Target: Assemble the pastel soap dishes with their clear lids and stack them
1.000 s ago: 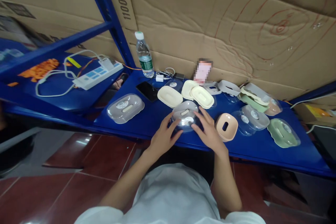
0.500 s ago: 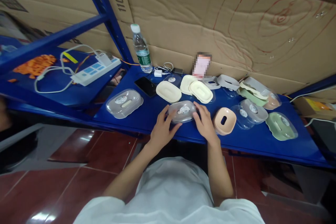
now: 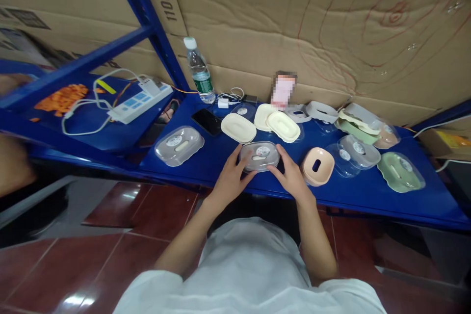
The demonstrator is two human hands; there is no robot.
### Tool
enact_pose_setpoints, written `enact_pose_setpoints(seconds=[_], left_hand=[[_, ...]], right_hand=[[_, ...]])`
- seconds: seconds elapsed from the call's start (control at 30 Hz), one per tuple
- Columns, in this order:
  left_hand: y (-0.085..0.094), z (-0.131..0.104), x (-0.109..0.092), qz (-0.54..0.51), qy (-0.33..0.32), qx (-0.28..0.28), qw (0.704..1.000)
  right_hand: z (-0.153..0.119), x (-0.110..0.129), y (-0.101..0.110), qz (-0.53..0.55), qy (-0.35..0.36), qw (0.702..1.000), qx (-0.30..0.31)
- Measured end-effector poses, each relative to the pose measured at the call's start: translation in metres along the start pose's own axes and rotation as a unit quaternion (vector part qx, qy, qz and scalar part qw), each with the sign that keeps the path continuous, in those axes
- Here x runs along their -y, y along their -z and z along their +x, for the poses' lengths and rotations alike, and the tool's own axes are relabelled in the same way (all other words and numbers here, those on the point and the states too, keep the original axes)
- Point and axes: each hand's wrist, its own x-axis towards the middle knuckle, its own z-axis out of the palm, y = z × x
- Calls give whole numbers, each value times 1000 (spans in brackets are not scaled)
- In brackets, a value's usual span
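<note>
A grey oval plastic dish with a clear cover [image 3: 265,161] sits on the blue tabletop in front of me, a round sticker on its top. My left hand [image 3: 231,176] grips its left end, thumb at the near edge and fingers over the far side. Around the right end, my right hand [image 3: 290,174] holds it between thumb and fingers. Just right of that hand stands a stack of peach oval pieces [image 3: 325,169] with a slot in the top one. Cream oval trays [image 3: 239,128] lie beyond my hands. Another covered grey dish [image 3: 191,143] rests to the left.
Clear covers [image 3: 342,166], a green covered dish [image 3: 399,176] and a pile of mixed pieces [image 3: 358,132] lie on the right. At the back are a water bottle [image 3: 202,78], a dark phone [image 3: 206,121] and a charger [image 3: 222,103]. A power strip [image 3: 142,103] lies left, beyond the blue frame.
My right hand has shifted its grip, its thumb now at the dish's near edge. The dish stays between both hands. The whole view has shifted slightly.
</note>
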Motion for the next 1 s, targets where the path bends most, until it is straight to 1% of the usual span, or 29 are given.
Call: enact_pose_setpoints(seconds=[0.13, 0.2, 0.3, 0.37, 0.53, 0.7, 0.9, 1.0], left_hand=[[6, 2, 3, 4, -17, 26, 1000], [8, 2, 5, 4, -24, 29, 999], [9, 1, 8, 4, -30, 24, 999], [9, 1, 10, 4, -32, 19, 999], [7, 0, 11, 5, -37, 10, 999], [9, -2, 11, -1, -40, 10, 999], [11, 4, 10, -9, -29, 20, 999], [13, 1, 11, -13, -26, 11, 1000]], right_hand=[[-3, 3, 1, -11, 6, 1000, -6], [-3, 6, 2, -22, 13, 1000, -2], [-3, 8, 3, -38, 31, 998, 35], [-2, 8, 3, -42, 43, 997, 48], [-4, 2, 3, -43, 71, 996, 28], [-7, -1, 3, -36, 65, 997, 31], [-5, 0, 3, -29, 55, 997, 42], [-6, 0, 4, -36, 48, 997, 54]])
